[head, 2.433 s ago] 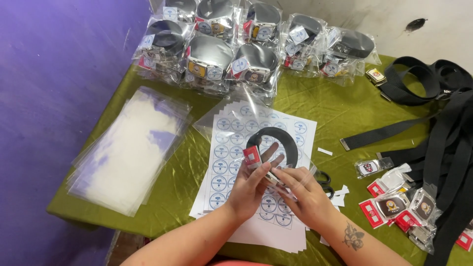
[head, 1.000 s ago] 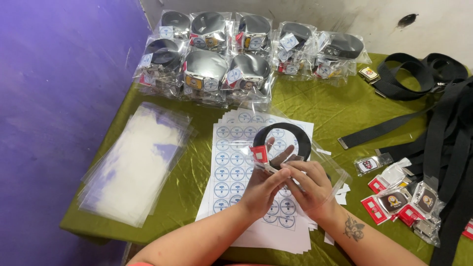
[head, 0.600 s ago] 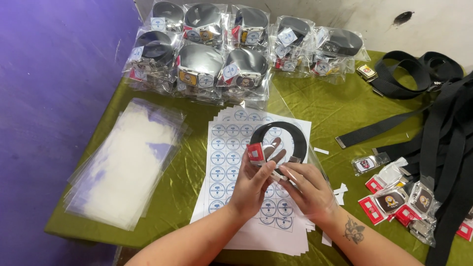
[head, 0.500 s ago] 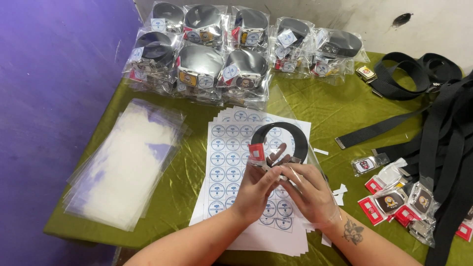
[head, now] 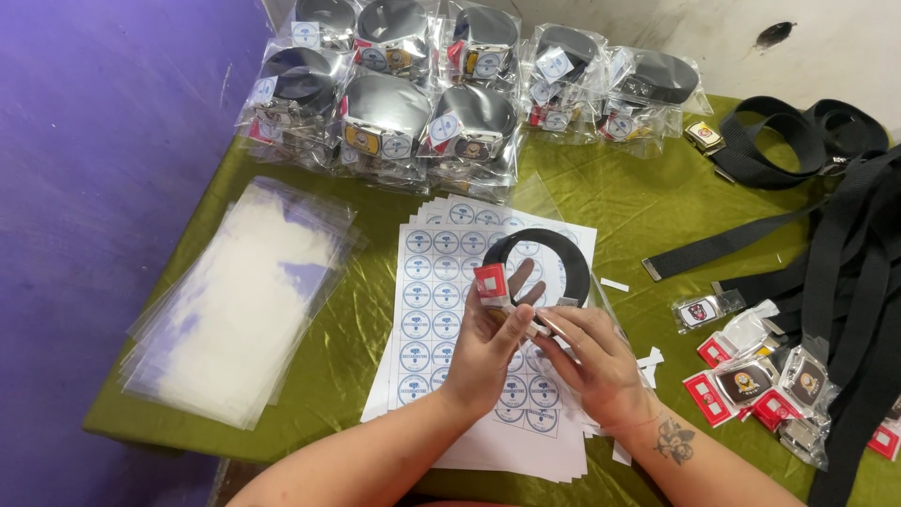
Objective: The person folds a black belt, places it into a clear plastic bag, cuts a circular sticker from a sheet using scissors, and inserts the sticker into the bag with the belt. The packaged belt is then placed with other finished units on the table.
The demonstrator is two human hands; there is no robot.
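A bench (head: 657, 211) draped in shiny olive-green cloth fills most of the frame, carrying a stack of clear plastic sleeves (head: 239, 300) at the left and sheets of round blue-and-white stickers (head: 441, 310) at the centre. Bagged, coiled black belts (head: 441, 84) are heaped along the upper edge. Loose black straps (head: 826, 235) lie at the right, with small red-carded buckle packets (head: 751, 376) at the lower right.
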